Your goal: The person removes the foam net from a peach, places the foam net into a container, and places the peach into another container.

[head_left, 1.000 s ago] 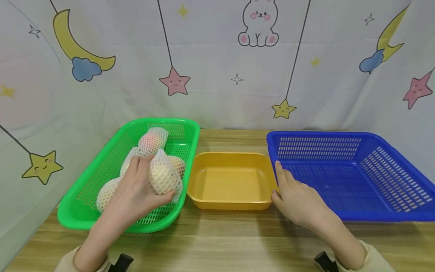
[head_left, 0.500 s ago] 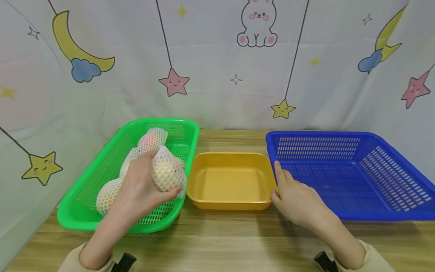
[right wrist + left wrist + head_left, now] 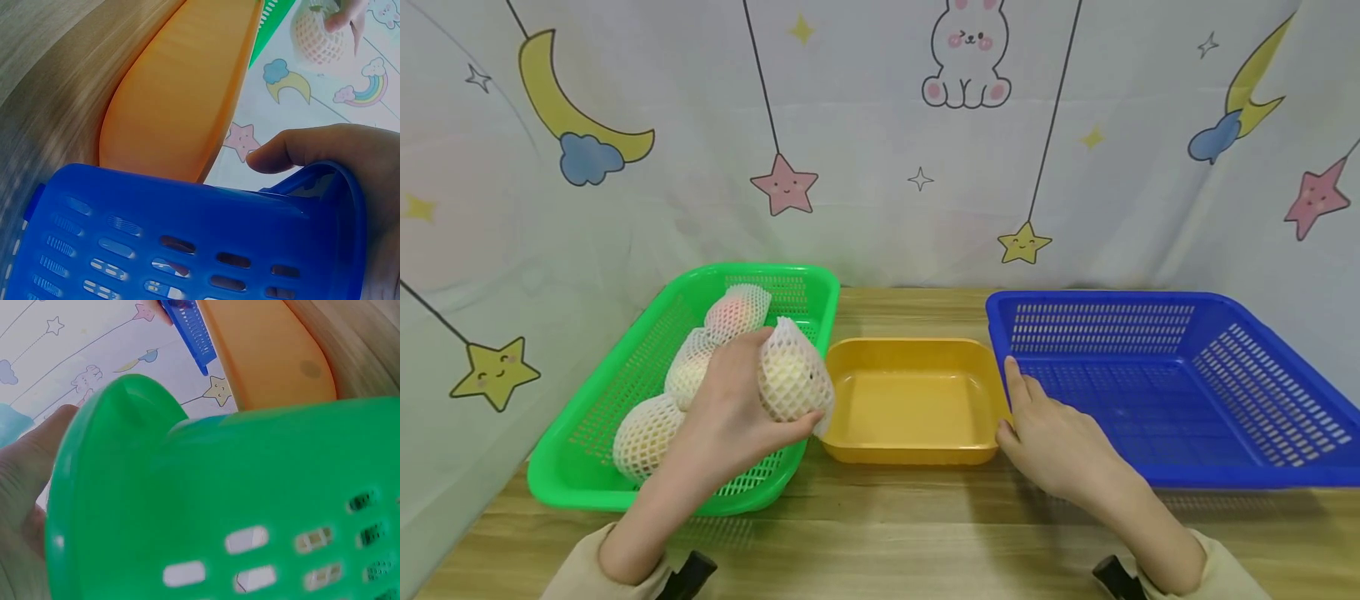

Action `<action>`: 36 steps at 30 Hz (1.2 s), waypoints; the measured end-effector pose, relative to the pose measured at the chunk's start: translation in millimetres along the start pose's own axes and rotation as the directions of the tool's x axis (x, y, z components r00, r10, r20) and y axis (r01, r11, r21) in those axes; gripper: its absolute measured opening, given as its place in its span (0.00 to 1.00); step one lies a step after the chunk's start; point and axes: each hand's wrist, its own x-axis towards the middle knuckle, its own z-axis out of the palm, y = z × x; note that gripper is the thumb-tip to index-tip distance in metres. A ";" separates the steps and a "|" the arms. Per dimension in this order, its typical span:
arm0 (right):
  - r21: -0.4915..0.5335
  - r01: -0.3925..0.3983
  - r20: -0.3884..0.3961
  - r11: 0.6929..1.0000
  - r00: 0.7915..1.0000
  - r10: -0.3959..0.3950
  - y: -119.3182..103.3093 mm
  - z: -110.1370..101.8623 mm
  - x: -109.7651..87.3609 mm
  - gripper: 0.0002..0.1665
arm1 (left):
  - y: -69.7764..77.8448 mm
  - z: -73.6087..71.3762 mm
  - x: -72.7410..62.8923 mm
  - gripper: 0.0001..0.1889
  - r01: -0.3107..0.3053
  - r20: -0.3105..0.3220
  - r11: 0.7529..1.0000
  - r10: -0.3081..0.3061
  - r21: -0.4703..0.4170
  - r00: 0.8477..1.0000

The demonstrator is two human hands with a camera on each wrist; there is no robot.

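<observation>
My left hand grips a round, pale yellow fruit in a white foam net, raised over the right rim of the green basket. A small dark spot shows on the fruit; its exact kind is unclear. Inside that basket lie more netted fruits: a reddish one at the back and two pale ones nearer, one of them a front fruit. My right hand rests on the left rim of the blue basket, index finger extended and thumb outside the rim. In the left wrist view the green wall hides the held fruit.
Between the two baskets stands a shallow yellow tray, with nothing seen in it. All three sit on a wood-grain tabletop. A white cloth printed with stars and moons hangs behind.
My left hand has carried the netted fruit rightward, from inside the green basket to over its right rim, near the yellow tray. The right hand has stayed in place.
</observation>
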 end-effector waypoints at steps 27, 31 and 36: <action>-0.028 0.006 -0.035 1.000 0.999 -0.007 -0.6 -0.2 -1.2 0.44 | 23.3 30.8 12.0 0.51 0.098 0.085 0.962 -0.079 -0.253 0.993; -0.025 0.018 -0.052 1.000 0.998 -0.019 -0.4 0.5 -2.1 0.44 | 27.6 38.4 11.7 0.51 0.093 0.092 0.957 -0.070 -0.274 0.993; -0.024 0.016 -0.053 1.000 0.998 -0.017 -0.4 0.8 -1.9 0.44 | 32.0 46.9 9.5 0.51 0.074 0.086 0.956 -0.052 -0.284 0.995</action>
